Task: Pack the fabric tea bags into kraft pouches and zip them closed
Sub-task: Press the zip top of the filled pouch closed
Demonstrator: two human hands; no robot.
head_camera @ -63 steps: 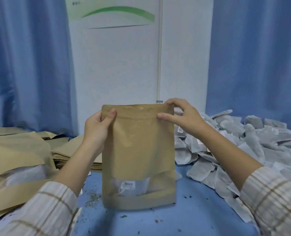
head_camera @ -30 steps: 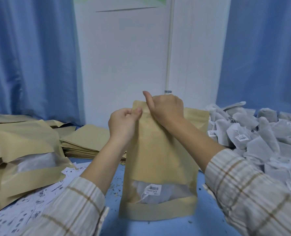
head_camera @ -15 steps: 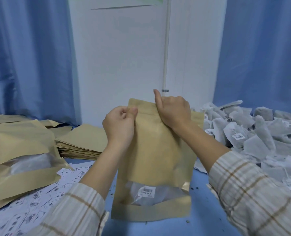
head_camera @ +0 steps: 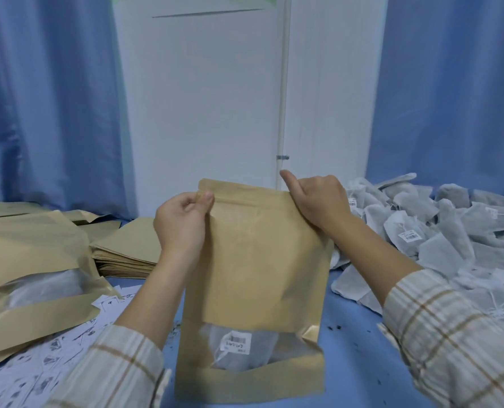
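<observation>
A kraft pouch (head_camera: 262,260) stands upright in front of me on the blue table (head_camera: 359,366). Through its clear window a fabric tea bag (head_camera: 239,351) with a barcode tag shows at the bottom. My left hand (head_camera: 183,222) pinches the pouch's top left corner at the zip strip. My right hand (head_camera: 318,201) grips the top right corner, thumb raised above the edge. The pouch's mouth looks pressed flat along the top.
A large heap of grey fabric tea bags (head_camera: 439,228) fills the right side. A stack of flat kraft pouches (head_camera: 127,248) lies behind my left hand, and filled pouches (head_camera: 33,278) lie far left. Loose paper labels (head_camera: 53,357) are scattered on the left.
My right hand slid from near the top's middle-left along the zip strip to the pouch's right corner. My left hand kept pinching the left corner. The pouch stayed upright.
</observation>
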